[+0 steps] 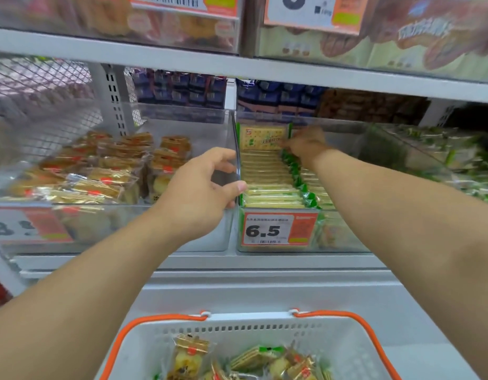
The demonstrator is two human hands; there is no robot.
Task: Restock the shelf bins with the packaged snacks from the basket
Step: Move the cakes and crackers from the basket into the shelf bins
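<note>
Crackers (267, 178): green-and-cream packets stood on edge in rows inside the middle bin (344, 231); one packet at the back faced forward, its print too blurred to read
Right hand (306, 144): reached to the back of that bin, fingers curled down onto the green packet ends; whether it pinched one, I could not tell
Left hand (207, 187): gripped the clear wall between the two bins, thumb on the cracker side, fingers curled over the edge
Price tag (278, 229): orange and white, read "6.5" above a barcode; small print unreadable
Left bin (204, 127): held gold-wrapped cakes (100, 171) with red labels, loosely heaped; its tag showed a blurred "8"
Basket (237, 329): white with orange handles, below the shelf, holding a few gold and green packets (254, 357)
Upper shelf (237, 67): tags blurred, one large "8" partly seen
</note>
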